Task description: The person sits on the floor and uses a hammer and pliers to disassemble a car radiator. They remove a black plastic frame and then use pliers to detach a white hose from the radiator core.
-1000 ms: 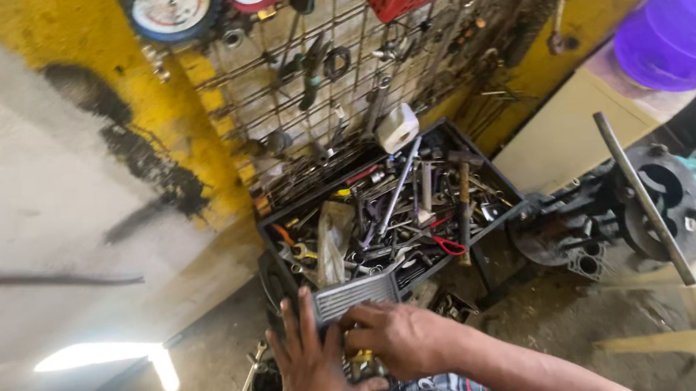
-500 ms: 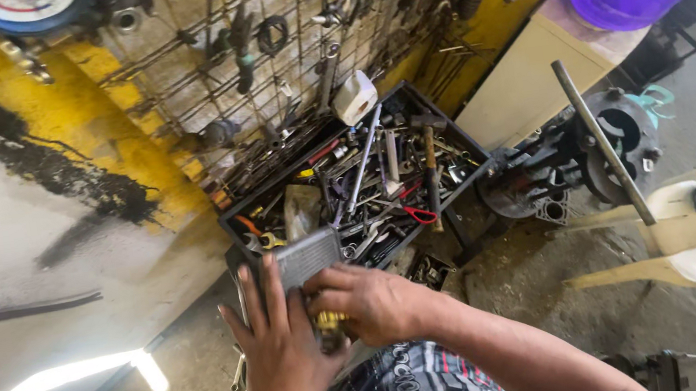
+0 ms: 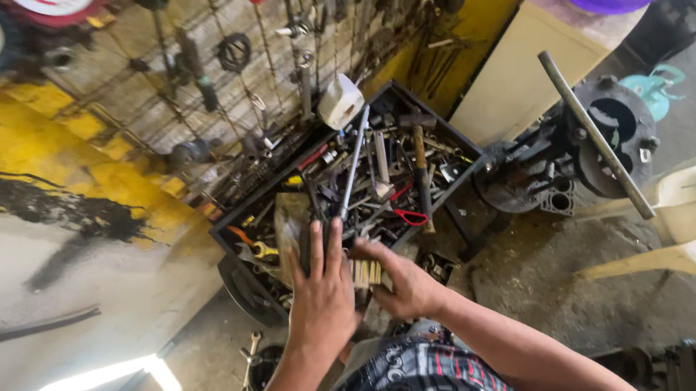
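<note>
While the black tool crate [image 3: 451, 169] is being worked at its near rim, a small ribbed metal part [image 3: 364, 273] is being pinched between both hands just at that rim. It is being judged stiff, fairly light, possibly greasy, so it is best taken by its long edges. The right hand [image 3: 408, 285] is being curled around one end, grip closed on the part. The left hand [image 3: 323, 300] is being held palm-down, fingers [image 3: 325, 242] spread and pressed over the crate edge; whether its grip is closed on anything cannot be told. Both forearms are being angled up from below the frame. Loose wrenches [image 3: 253, 357] are lying on the floor nearby.
</note>
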